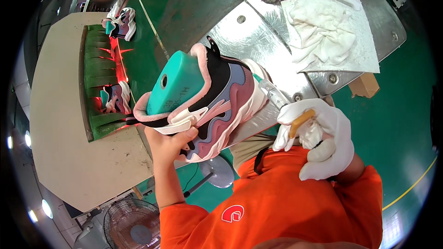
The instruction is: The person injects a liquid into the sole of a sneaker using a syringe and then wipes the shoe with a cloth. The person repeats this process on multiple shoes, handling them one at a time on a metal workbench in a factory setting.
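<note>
At frame centre, the bare left hand [173, 144] grips a pink, mauve and black sneaker [217, 106] on a teal last [177, 83]. The gloved right hand [323, 140] clasps a clear-nozzled applicator [277, 96] against its white sole.

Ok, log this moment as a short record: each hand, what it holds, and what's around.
left hand: bare, grips the sneaker from below
sneaker: pink, mauve, black and white, mounted on a teal shoe last, sole toward the right hand
right hand: white glove, fingers closed round a clear-bodied tool with its tip at the sole
bench: metal plate with a white cloth on it
conveyor: green, carrying two more sneakers
below: floor fan
</note>
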Tool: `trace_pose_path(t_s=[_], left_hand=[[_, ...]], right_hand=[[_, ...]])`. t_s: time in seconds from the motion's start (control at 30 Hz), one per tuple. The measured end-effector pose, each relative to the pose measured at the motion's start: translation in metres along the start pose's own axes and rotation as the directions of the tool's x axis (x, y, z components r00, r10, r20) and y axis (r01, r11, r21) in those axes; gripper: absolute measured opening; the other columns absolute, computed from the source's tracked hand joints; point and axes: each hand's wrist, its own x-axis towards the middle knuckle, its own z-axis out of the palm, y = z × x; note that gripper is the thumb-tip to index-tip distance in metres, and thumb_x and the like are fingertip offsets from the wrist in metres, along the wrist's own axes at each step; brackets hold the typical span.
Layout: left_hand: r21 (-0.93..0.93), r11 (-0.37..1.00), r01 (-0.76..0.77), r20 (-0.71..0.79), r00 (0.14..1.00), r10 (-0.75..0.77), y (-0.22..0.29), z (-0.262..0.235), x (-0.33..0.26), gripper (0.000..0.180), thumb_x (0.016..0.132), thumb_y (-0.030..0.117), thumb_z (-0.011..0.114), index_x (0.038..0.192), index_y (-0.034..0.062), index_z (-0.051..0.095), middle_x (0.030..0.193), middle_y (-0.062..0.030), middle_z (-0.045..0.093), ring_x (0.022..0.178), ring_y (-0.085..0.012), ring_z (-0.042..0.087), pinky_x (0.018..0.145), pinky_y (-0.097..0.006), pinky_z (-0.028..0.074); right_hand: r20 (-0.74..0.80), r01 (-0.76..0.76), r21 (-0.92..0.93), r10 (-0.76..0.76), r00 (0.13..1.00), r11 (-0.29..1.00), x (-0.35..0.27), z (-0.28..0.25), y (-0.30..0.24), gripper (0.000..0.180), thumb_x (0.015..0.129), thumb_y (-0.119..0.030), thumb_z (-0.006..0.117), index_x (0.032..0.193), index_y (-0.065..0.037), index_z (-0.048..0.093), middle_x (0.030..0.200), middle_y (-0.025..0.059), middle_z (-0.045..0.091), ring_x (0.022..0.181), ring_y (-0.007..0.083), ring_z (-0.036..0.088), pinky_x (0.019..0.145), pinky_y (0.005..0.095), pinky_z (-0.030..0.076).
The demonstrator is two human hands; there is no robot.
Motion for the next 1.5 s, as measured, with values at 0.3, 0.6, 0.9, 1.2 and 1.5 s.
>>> trace_pose_path(t_s=[0.3, 0.6, 0.9, 1.2, 1.5], left_hand=[[-0.053, 0.998, -0.015, 0.016, 1.0, 0.016, 0.003, 0.005, 0.0, 0.073, 0.058, 0.015, 0.084, 0.119, -0.0066, 0.051, 0.093, -0.0111, 0.065, 0.065, -0.0121, 0.061, 0.046, -0.022, 0.047], [0.036, 0.998, 0.049, 0.056, 0.997, -0.051, 0.001, 0.0, 0.002, 0.074, 0.058, 0.014, 0.083, 0.121, -0.005, 0.051, 0.095, -0.0101, 0.065, 0.066, -0.0111, 0.062, 0.045, -0.021, 0.047], [-0.003, 1.0, -0.025, 0.075, 0.997, 0.025, 0.005, 0.002, 0.004, 0.067, 0.059, 0.013, 0.082, 0.118, -0.0033, 0.056, 0.097, -0.0075, 0.066, 0.077, -0.012, 0.063, 0.059, -0.022, 0.05], [-0.052, 0.998, 0.03, 0.137, 0.99, -0.023, 0.008, 0.007, 0.009, 0.062, 0.062, 0.015, 0.079, 0.117, -0.0027, 0.056, 0.102, -0.0073, 0.064, 0.09, -0.0152, 0.062, 0.08, -0.029, 0.049], [-0.189, 0.981, -0.042, -0.055, 0.998, 0.032, 0.0, -0.007, 0.065, 0.05, 0.071, 0.015, 0.079, 0.114, -0.0023, 0.061, 0.106, -0.0076, 0.067, 0.096, -0.0141, 0.063, 0.086, -0.028, 0.049]], right_hand=[[-0.076, -0.169, 0.033, 0.171, 0.982, 0.985, 0.004, 0.008, -0.012, 0.032, 0.058, -0.002, 0.086, 0.07, 0.004, 0.057, 0.124, 0.0312, 0.049, 0.089, 0.0318, 0.064, 0.074, 0.0352, 0.055], [-0.066, -0.192, 0.034, 0.194, 0.979, 0.981, 0.003, 0.009, -0.014, 0.033, 0.061, -0.002, 0.086, 0.059, 0.0, 0.053, 0.125, 0.0318, 0.049, 0.089, 0.0314, 0.065, 0.071, 0.0346, 0.056], [-0.111, -0.281, -0.011, 0.278, 0.954, 0.96, 0.006, 0.017, -0.026, 0.052, 0.059, -0.002, 0.087, 0.1, 0.011, 0.058, 0.114, 0.0254, 0.058, 0.087, 0.0261, 0.065, 0.073, 0.0319, 0.054], [-0.185, -0.163, 0.201, 0.201, 0.962, 0.966, -0.004, 0.016, -0.03, 0.066, 0.061, -0.002, 0.081, 0.121, 0.003, 0.053, 0.094, 0.0103, 0.062, 0.086, 0.0183, 0.063, 0.075, 0.0263, 0.05], [-0.54, -0.287, -0.535, -0.06, 0.84, 0.794, 0.019, 0.005, 0.008, 0.07, 0.063, 0.002, 0.076, 0.126, -0.004, 0.045, 0.095, 0.0077, 0.062, 0.075, 0.0129, 0.061, 0.071, 0.0252, 0.051]])
